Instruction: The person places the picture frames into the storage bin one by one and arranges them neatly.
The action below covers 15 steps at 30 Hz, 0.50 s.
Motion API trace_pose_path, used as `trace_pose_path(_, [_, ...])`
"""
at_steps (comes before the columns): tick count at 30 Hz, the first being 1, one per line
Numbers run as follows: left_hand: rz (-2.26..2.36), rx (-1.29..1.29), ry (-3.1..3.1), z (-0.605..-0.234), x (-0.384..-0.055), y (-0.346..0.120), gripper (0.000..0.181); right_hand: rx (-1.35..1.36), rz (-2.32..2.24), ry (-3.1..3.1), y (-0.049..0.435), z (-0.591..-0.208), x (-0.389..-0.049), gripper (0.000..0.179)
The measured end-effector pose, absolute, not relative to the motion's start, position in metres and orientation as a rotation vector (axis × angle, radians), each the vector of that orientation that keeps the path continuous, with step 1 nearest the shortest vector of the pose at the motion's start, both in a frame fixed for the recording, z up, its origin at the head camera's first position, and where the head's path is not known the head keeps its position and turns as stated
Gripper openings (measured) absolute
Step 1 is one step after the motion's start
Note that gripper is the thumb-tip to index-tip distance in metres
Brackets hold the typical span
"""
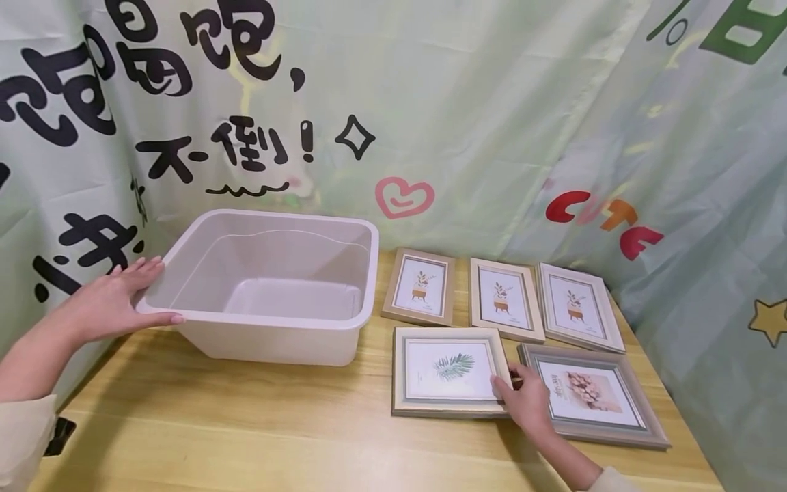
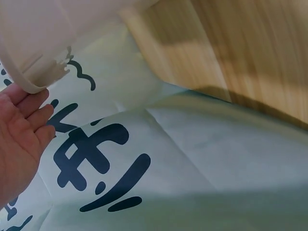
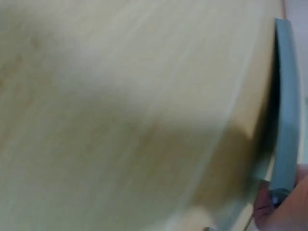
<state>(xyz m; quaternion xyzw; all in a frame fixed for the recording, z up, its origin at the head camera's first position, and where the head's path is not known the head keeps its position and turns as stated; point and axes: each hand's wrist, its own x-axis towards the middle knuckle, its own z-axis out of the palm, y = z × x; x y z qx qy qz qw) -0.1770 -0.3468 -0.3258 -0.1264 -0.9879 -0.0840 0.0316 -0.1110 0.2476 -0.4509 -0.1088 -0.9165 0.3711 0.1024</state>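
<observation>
A pale plastic bin (image 1: 270,342) stands at the left of the wooden table. At its near left corner my left hand (image 1: 119,301) rests on the rim, fingers spread and thumb along the front edge. In the left wrist view, the fingers (image 2: 36,113) touch the rim from outside. My right hand (image 1: 529,403) pinches the right edge of a cream picture frame (image 1: 451,409) with a green leaf print. The right wrist view shows that frame's side (image 3: 288,110) tilted off the table, thumb and fingers at its edge. The frame's underside is mostly hidden.
Three small picture frames, a tan one (image 1: 389,290), a cream one (image 1: 510,335) and a whitish one (image 1: 587,342), lie in the back row. A grey frame (image 1: 615,437) with a flower print lies close to my right hand. A printed curtain (image 1: 479,123) hangs behind the table (image 1: 277,424).
</observation>
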Motion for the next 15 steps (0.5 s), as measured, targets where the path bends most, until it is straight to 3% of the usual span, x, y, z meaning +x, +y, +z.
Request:
trace_pose_path(4, [-0.217,-0.373,-3.071,-0.324,-0.178,-0.345,0.101,-0.412,1.251,-2.788,0.252,-0.438,-0.110,0.044])
trace_pose_path(15, [-0.165,-0.366,-3.075,-0.321,-0.179,-0.343,0.101,-0.453,1.364,-2.736,0.252,-0.410,-0.115,0.041])
